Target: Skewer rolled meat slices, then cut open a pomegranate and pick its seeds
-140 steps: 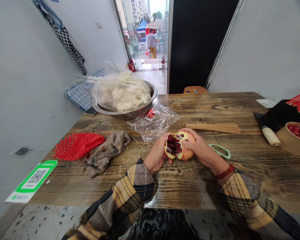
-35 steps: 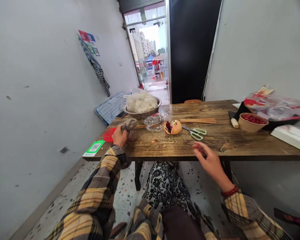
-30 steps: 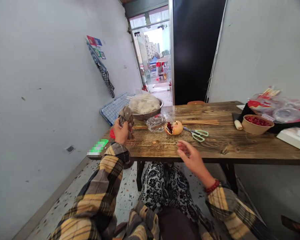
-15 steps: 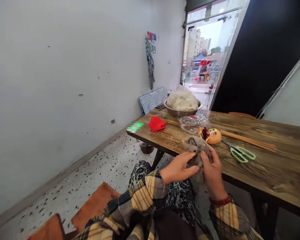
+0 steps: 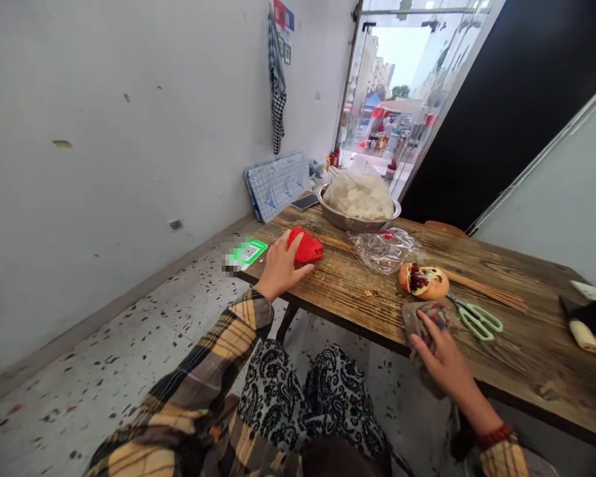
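Here my right hand (image 5: 440, 354) has its fingers curled over the grey rag (image 5: 417, 317), gripping it against the near edge of the desk (image 5: 526, 344). My left hand (image 5: 279, 266) lies flat, fingers together, fingertips touching the red mesh net (image 5: 306, 246). Just beyond the rag sits the split pomegranate (image 5: 424, 281), with green scissors (image 5: 479, 321) to its right. A clear plastic bag (image 5: 385, 248) and a steel bowl (image 5: 345, 222) lie farther back.
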`<state>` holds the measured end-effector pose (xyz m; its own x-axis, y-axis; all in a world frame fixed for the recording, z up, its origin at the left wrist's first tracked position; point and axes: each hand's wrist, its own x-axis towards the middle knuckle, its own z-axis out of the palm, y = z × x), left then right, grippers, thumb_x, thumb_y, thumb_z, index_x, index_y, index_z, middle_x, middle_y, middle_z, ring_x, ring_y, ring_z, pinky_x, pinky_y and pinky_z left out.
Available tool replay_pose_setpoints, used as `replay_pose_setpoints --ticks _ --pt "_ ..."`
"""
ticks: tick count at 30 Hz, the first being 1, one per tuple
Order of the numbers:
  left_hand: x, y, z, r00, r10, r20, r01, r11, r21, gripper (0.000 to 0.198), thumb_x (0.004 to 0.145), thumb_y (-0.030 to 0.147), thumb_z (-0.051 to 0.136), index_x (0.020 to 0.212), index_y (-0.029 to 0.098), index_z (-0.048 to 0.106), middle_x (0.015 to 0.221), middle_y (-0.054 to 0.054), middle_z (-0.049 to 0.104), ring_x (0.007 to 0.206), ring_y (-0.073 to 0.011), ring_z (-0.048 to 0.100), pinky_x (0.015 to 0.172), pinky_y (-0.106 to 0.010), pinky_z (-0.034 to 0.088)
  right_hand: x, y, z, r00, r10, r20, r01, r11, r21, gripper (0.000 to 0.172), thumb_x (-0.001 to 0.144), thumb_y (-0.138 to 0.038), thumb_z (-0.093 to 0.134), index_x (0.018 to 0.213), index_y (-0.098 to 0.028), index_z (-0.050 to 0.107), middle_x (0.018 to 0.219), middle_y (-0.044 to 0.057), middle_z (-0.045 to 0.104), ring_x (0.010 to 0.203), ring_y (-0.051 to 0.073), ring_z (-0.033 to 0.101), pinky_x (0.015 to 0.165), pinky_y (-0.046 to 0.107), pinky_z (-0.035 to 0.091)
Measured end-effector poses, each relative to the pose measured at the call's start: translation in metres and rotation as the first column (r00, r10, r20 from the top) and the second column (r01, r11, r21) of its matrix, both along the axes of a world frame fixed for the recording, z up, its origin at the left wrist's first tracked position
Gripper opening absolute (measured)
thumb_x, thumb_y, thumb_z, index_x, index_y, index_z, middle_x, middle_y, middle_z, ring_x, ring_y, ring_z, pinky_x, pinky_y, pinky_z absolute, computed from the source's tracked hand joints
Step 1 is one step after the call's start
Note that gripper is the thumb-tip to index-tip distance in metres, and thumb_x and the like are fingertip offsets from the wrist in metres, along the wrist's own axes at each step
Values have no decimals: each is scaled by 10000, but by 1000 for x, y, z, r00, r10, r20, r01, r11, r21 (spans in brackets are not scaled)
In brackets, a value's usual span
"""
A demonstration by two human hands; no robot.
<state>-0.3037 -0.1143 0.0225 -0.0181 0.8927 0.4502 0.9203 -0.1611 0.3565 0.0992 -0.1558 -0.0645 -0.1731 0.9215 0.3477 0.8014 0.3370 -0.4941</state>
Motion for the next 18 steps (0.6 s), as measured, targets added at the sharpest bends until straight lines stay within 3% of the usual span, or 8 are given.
replay_pose_setpoints --ticks 2,4,7,9,11,14,18 --pt "-7 37 -3 993 -74 -90 69 996 -59 837 753 510 655 1463 263 288 1569 -158 149 1415 -401 171 1101 -614 168 -27 2 2 998 19 67 -18 1000 -16 599 882 -481 474 1400 -184 428 1338 177 524 1289 341 465 1037 526 404" --pt "-18 69 -12 963 -228 -142 206 966 -156 844 723 523 684 1452 316 312 1586 -129 107 1415 -431 146 1086 -650 150 -49 6 3 994 7 111 -1 998 -57 616 889 -471 465 1444 -227 357 1369 157 504 1295 341 461 1032 533 415" --pt "-43 98 -30 849 -510 -139 456 840 -296 641 806 438 618 1400 306 413 1580 -103 171 1427 -373 179 1124 -574 181 -70 17 -2 982 -29 184 47 994 -96 654 874 -472 480 1473 -288 293 1386 143 490 1275 370 477 980 564 458" --pt "-61 101 -40 800 -591 -105 528 777 -344 523 866 302 537 1380 278 442 1565 -89 233 1442 -315 173 1153 -524 176 -78 26 -8 971 -15 240 48 990 -131 691 851 -472 513 1479 -306 276 1405 144 467 1277 387 469 957 570 477" --pt "-76 95 -44 791 -611 -41 552 740 -384 544 844 167 516 1376 253 441 1562 -85 246 1448 -276 171 1165 -486 195 -89 34 -12 959 2 285 41 989 -143 721 833 -468 544 1480 -291 280 1427 155 437 1298 416 431 960 596 460" --pt "-85 79 -42 819 -563 111 556 731 -396 580 816 63 481 1368 237 450 1552 -88 273 1441 -251 203 1165 -473 230 -119 46 -9 957 26 290 21 987 -158 694 843 -442 549 1463 -233 320 1428 180 418 1324 440 378 978 622 417" --pt "-73 65 -37 867 -315 387 455 816 -356 520 900 162 440 1410 251 402 1536 -86 306 1423 -227 253 1151 -458 283 -183 70 12 982 65 178 -10 957 -291 602 895 -383 492 1444 -192 335 1432 191 393 1344 398 348 1004 595 388"
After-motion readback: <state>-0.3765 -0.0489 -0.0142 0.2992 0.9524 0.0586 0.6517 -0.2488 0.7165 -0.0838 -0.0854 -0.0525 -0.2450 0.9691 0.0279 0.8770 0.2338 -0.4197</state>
